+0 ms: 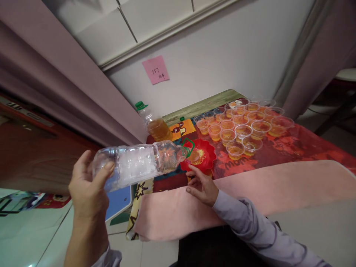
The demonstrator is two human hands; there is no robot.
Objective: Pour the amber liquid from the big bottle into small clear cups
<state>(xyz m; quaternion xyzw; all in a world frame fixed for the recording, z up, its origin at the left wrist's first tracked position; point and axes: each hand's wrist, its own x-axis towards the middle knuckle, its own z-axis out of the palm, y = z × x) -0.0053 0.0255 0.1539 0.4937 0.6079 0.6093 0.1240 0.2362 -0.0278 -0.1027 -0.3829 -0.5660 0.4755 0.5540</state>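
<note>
My left hand is closed around the base end of a large clear plastic bottle. Tipped almost level, the bottle points right, with a green ring handle at its neck. Its mouth is over a red scalloped plate, where a clear cup appears to stand, partly hidden. Just in front of the plate is my right hand, fingers apart and loosely bent, index finger stretched toward the cup. It holds nothing that I can see.
Several clear plastic cups of amber liquid stand in rows at the right of the table. A green-capped bottle of amber liquid stands behind the plate. A pink cloth covers the front edge; a wall with a pink note is behind.
</note>
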